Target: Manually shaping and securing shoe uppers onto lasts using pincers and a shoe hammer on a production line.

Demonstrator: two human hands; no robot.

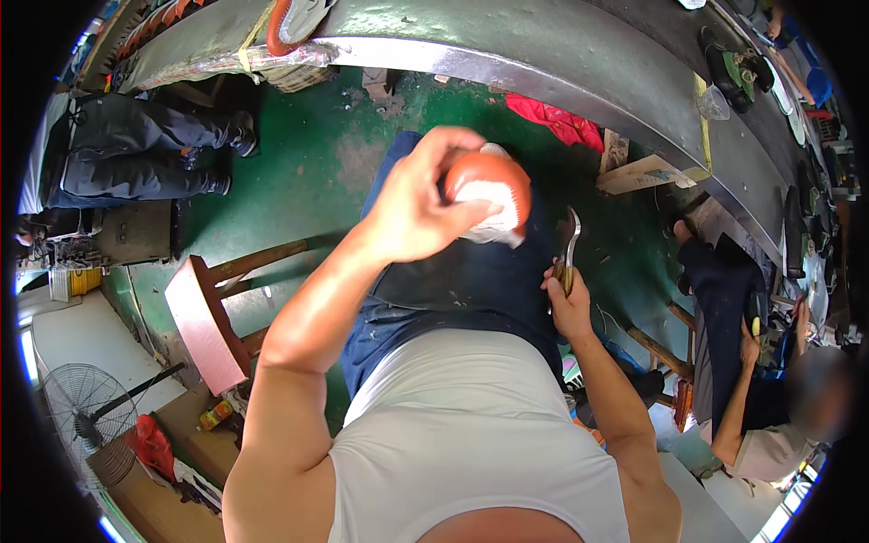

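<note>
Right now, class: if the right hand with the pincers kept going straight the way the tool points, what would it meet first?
The right hand points its pincers up and away. First in line looks to be the grey conveyor edge, though depth is unclear; the green floor lies beneath.

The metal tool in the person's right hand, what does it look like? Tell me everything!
The metal tool looks like pliers or pincers: two curved grey jaws point upward, standing slightly apart, with worn yellowish handles below. The right hand grips those handles and holds it upright over the lap, just right of the orange and white shoe piece. Nothing else touches it.
</note>
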